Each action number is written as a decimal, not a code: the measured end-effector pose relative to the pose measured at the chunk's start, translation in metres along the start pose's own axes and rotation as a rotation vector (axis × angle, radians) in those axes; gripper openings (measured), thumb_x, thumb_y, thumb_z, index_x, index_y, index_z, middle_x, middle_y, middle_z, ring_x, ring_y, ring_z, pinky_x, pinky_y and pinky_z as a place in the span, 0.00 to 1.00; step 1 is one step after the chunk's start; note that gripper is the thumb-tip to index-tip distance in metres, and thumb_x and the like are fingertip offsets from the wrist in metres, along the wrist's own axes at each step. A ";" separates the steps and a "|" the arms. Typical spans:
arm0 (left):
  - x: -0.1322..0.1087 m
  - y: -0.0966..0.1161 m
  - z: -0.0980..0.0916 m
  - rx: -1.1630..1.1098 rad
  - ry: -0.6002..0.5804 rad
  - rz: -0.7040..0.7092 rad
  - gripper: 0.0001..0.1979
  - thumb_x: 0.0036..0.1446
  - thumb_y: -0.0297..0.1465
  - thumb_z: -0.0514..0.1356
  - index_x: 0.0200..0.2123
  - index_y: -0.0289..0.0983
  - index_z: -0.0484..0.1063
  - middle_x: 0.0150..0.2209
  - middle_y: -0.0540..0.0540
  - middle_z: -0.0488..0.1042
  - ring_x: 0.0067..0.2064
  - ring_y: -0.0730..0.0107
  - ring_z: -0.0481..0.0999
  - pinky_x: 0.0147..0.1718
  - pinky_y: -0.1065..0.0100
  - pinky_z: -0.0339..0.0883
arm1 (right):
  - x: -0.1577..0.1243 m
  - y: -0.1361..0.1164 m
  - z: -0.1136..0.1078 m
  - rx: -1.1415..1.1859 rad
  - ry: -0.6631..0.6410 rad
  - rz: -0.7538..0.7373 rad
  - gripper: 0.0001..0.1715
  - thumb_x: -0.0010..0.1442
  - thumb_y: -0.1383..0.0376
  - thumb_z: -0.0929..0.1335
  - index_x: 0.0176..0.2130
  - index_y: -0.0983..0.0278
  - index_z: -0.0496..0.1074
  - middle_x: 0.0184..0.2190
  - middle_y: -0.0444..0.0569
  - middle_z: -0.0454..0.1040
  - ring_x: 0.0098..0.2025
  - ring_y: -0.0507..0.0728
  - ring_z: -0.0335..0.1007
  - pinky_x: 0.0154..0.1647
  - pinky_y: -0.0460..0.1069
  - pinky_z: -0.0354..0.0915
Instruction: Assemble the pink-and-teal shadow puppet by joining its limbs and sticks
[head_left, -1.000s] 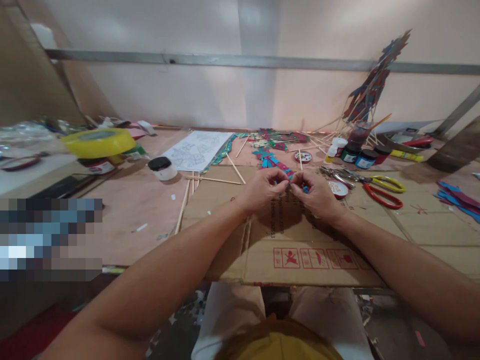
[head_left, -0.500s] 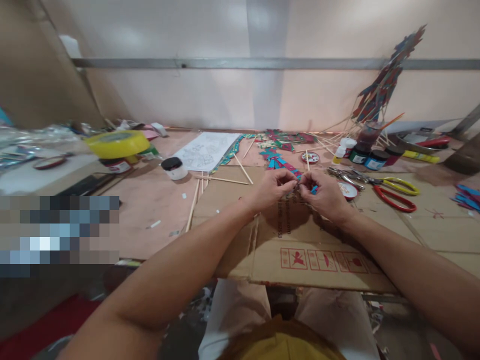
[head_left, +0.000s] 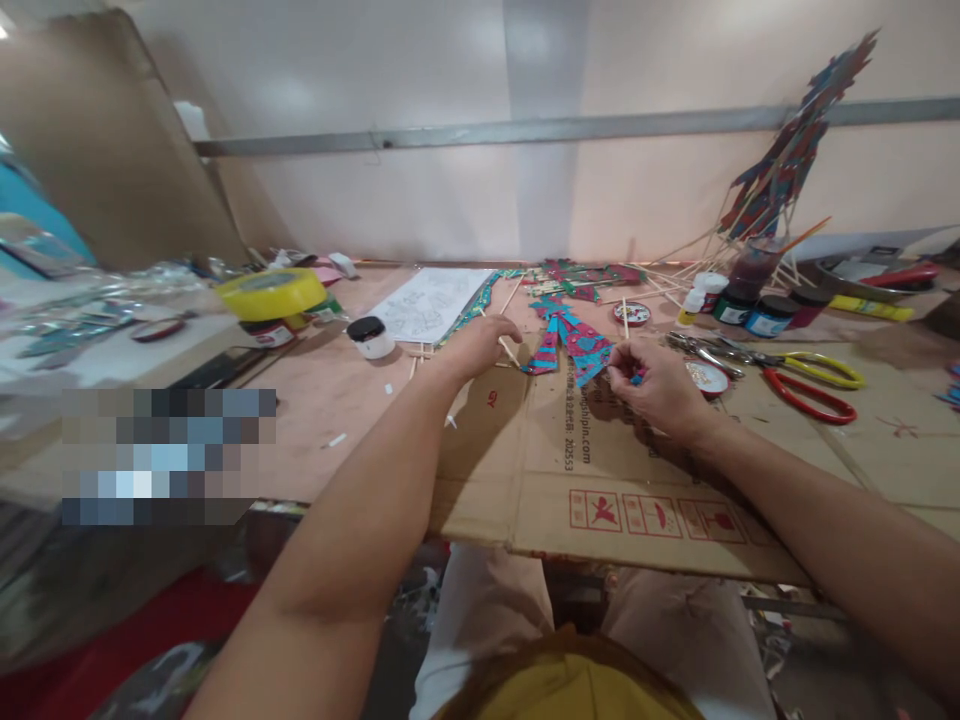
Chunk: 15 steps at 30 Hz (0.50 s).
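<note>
My left hand (head_left: pixel 480 345) reaches over the cardboard with its fingers curled at a thin wooden stick (head_left: pixel 511 352); the thumb is mostly hidden. My right hand (head_left: pixel 654 385) is closed in a pinch, and a small blue and purple piece (head_left: pixel 637 378) shows between its fingers. Beside that hand lies a painted strip figure (head_left: pixel 589 348) in blue and magenta, its two legs spread on the cardboard. A shallow lid with small pale bits (head_left: pixel 706 376) sits just beyond my right hand.
Red and yellow-handled pliers (head_left: pixel 810 395) lie to the right on the cardboard sheet (head_left: pixel 540 500). Several paint jars (head_left: pixel 769 318) stand behind them. A drawing sheet (head_left: pixel 431 300), a black-lidded jar (head_left: pixel 371 338) and yellow tape (head_left: pixel 270 292) are at the left. A tall painted stick bundle (head_left: pixel 799 150) leans up at the back right.
My hands, earlier together over the figure, are now apart. The left has moved left to the stick, while the right stays by the figure, which shows more fully. The view has shifted slightly.
</note>
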<state>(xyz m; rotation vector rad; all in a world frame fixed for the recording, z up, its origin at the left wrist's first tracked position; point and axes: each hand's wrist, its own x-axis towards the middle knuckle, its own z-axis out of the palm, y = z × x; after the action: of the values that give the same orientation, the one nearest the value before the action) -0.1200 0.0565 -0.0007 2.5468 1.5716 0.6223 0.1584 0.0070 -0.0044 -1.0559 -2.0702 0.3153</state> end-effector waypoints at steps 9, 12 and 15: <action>-0.008 -0.005 -0.017 0.154 -0.135 -0.187 0.12 0.42 0.21 0.59 0.33 0.37 0.76 0.37 0.41 0.77 0.35 0.62 0.74 0.33 0.65 0.66 | 0.000 0.002 0.001 0.025 -0.007 -0.002 0.02 0.51 0.69 0.65 0.28 0.62 0.67 0.24 0.43 0.68 0.26 0.51 0.60 0.28 0.47 0.57; -0.009 -0.008 -0.018 0.161 -0.272 -0.229 0.11 0.41 0.22 0.60 0.30 0.38 0.76 0.32 0.44 0.78 0.31 0.64 0.73 0.29 0.68 0.63 | 0.000 0.002 0.001 0.019 -0.012 0.010 0.01 0.52 0.68 0.65 0.28 0.62 0.67 0.24 0.43 0.68 0.26 0.51 0.60 0.28 0.47 0.57; -0.009 -0.007 -0.015 0.178 -0.306 -0.223 0.09 0.40 0.21 0.59 0.26 0.38 0.75 0.26 0.47 0.76 0.27 0.67 0.71 0.27 0.70 0.60 | 0.001 0.001 0.000 -0.005 -0.012 0.011 0.02 0.52 0.68 0.65 0.28 0.62 0.66 0.24 0.43 0.68 0.26 0.51 0.60 0.28 0.47 0.57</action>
<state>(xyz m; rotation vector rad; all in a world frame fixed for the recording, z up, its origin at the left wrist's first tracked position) -0.1346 0.0500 0.0082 2.3851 1.8260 0.0679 0.1583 0.0078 -0.0046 -1.0713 -2.0776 0.3234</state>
